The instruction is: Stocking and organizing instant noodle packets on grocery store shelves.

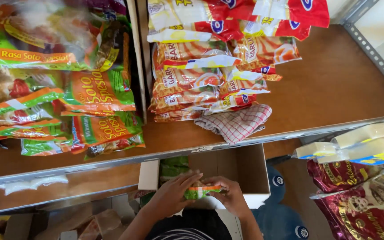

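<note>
Green noodle packet (199,191) sits low in the cardboard box (250,171), under the shelf edge (165,153). My left hand (170,194) lies fingers-together on top; right hand (230,195) pinches its end. I'd grip flat, avoid crushing.

Glossy plastic noodle packets (98,93), matt wooden shelf (334,75) (metal-edged), checked woven cloth (236,122), cardboard box (245,166).
</note>
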